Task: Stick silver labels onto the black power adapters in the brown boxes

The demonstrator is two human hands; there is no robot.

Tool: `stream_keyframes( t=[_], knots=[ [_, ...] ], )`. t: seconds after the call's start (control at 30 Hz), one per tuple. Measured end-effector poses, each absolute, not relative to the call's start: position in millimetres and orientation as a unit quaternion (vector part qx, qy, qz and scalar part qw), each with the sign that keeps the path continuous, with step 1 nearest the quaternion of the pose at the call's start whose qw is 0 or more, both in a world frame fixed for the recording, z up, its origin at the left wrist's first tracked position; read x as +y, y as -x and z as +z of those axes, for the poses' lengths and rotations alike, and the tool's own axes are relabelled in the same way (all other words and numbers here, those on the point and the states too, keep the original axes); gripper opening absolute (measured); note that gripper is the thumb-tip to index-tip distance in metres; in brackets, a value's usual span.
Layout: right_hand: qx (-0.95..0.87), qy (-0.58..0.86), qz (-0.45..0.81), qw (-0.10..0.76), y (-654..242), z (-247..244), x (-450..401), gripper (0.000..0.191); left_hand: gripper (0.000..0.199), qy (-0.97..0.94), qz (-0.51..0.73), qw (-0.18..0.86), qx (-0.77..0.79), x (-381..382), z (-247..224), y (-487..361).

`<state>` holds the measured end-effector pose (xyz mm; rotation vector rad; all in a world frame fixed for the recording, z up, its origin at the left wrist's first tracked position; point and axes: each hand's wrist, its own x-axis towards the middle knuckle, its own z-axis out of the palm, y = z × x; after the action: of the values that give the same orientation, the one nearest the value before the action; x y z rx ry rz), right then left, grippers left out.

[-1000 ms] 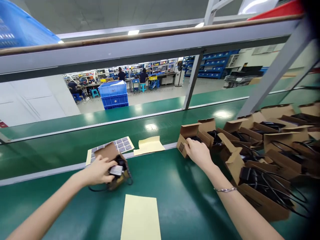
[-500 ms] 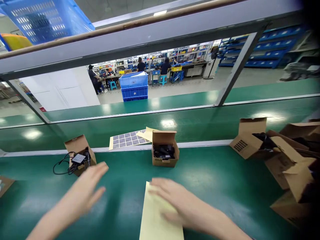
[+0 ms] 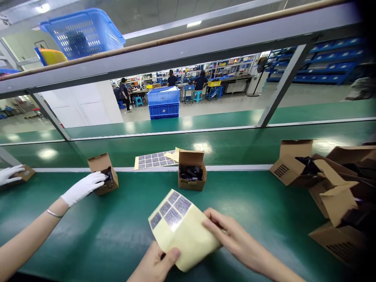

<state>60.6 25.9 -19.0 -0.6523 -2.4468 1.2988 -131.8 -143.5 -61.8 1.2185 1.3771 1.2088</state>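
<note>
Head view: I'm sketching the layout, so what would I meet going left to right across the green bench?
Partly hidden carton, open carton, wearer's left hand, held label sheet, wearer's right hand, cluster of open cartons.

A white ceiling lamp [image 3: 194,24] is shining far above the right hand [image 3: 232,237]. Past that hand, bright spots are glowing on the green bench [image 3: 232,152]. Glare is whitening a label [image 3: 172,216] near the left hand [image 3: 157,263]. Blackness is hiding the edge far right of the right hand; blue shelves [image 3: 315,64] beyond it are looking smeary.
</note>
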Motion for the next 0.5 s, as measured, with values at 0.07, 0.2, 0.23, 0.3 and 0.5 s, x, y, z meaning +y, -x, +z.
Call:
stream_keyframes(
  t=[0.07,0.2,0.23,0.3,0.5],
  knots=[
    [-0.852,0.204,0.469,0.113,-54.9,7.5,43.2,0.04,0.072,-0.416,0.559,0.534,0.479,-142.7,-54.2,125.0],
    [-0.879,0.154,0.448,0.06,-54.5,37.4,63.7,0.041,0.068,-0.25,0.68,0.594,0.351,-145.0,-54.0,124.9],
    [-0.88,0.155,0.446,0.059,-55.4,39.0,64.2,0.041,0.063,-0.212,0.703,0.59,0.336,-144.6,-52.5,126.9],
    [-0.877,0.182,0.436,0.085,-56.6,34.7,57.8,0.041,0.057,-0.175,0.737,0.568,0.322,-141.5,-46.2,130.7],
    [-0.9,0.186,0.357,0.169,-64.3,-20.4,6.8,0.033,0.037,-0.177,0.735,0.52,0.398,-122.6,-22.3,137.7]
  ],
)
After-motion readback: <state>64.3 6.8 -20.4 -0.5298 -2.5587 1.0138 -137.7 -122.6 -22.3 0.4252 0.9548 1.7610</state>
